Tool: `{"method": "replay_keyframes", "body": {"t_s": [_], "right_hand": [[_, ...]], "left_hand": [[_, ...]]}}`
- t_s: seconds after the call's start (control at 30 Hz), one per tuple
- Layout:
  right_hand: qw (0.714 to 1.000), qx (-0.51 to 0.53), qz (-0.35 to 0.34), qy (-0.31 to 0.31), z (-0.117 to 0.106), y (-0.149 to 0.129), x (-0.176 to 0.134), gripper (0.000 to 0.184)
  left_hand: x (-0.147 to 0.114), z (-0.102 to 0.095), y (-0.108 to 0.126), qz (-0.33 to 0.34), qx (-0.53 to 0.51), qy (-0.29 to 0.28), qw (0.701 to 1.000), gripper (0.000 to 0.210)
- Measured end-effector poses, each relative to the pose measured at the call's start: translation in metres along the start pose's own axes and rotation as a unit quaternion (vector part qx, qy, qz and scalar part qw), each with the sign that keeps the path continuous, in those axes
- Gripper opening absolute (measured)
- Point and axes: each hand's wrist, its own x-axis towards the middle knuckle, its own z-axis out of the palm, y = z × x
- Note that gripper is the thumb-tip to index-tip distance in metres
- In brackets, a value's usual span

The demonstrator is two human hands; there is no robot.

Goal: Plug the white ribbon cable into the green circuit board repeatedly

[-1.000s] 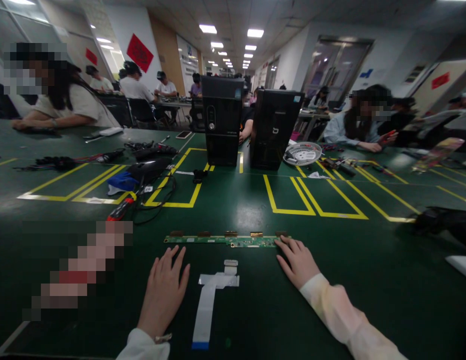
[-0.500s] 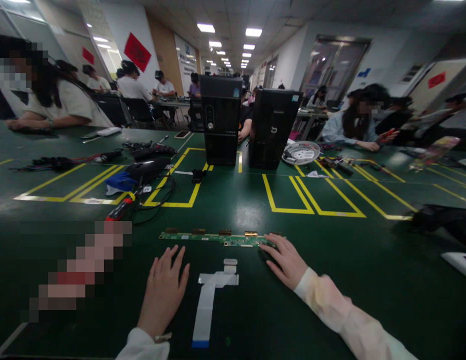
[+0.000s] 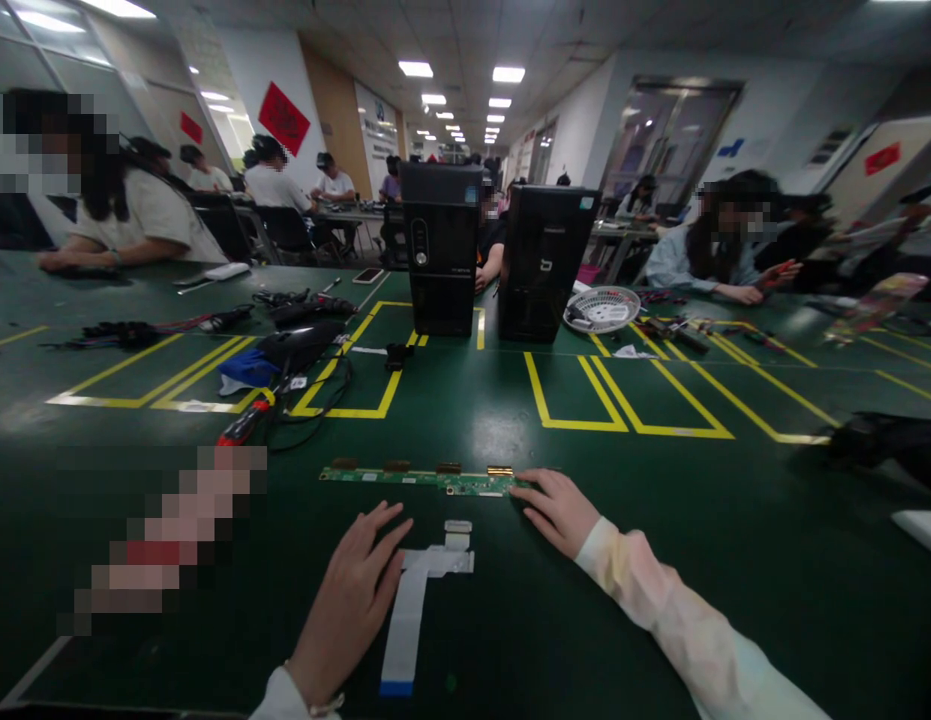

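A long, narrow green circuit board [image 3: 424, 479] with brown and gold tabs along its far edge lies flat on the table. At its right end my right hand [image 3: 556, 508] rests with fingers stretched out, fingertips at the board's edge, gripping nothing. Nearer to me lies a white flat ribbon cable [image 3: 407, 625], with a blue end and a small connector [image 3: 458, 530] at its top. My left hand [image 3: 354, 590] is beside the cable's left side, fingers apart and empty. Whether its fingertips touch the cable I cannot tell.
Two black computer towers [image 3: 444, 255] stand across the green table. Tangled black cables and a blue cloth-like thing [image 3: 247, 368] lie left, near a red-black handle [image 3: 240, 425]. A round white basket [image 3: 601, 308] sits back right. Co-workers sit on both sides.
My left hand has moved right, up to the ribbon cable. My right hand has slid slightly left along the board's right end. The view has shifted a little.
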Motion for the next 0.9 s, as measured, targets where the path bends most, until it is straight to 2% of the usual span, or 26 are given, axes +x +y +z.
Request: {"method": "replay_keyframes", "body": {"t_s": [0.17,0.33,0.57,0.7,0.9], "right_hand": [[1.0,-0.007,0.014,-0.018,0.004,-0.005,-0.009,0.039],[0.999,-0.011,0.027,-0.028,0.007,-0.008,-0.01,0.042],[0.999,-0.002,0.027,-0.025,0.009,-0.006,-0.008,0.041],[0.999,0.003,0.029,-0.027,0.008,-0.008,-0.008,0.042],[0.999,0.005,0.033,-0.03,0.006,-0.009,-0.007,0.041]], "left_hand": [[-0.001,0.002,0.042,0.076,-0.024,-0.047,0.996,0.04],[0.002,0.012,0.064,0.094,-0.014,-0.077,0.993,0.042],[0.016,0.029,0.095,0.111,0.015,-0.059,0.992,0.051],[0.024,0.041,0.106,0.105,0.02,-0.041,0.993,0.052],[0.027,0.047,0.107,0.093,0.017,-0.043,0.995,0.055]]}}
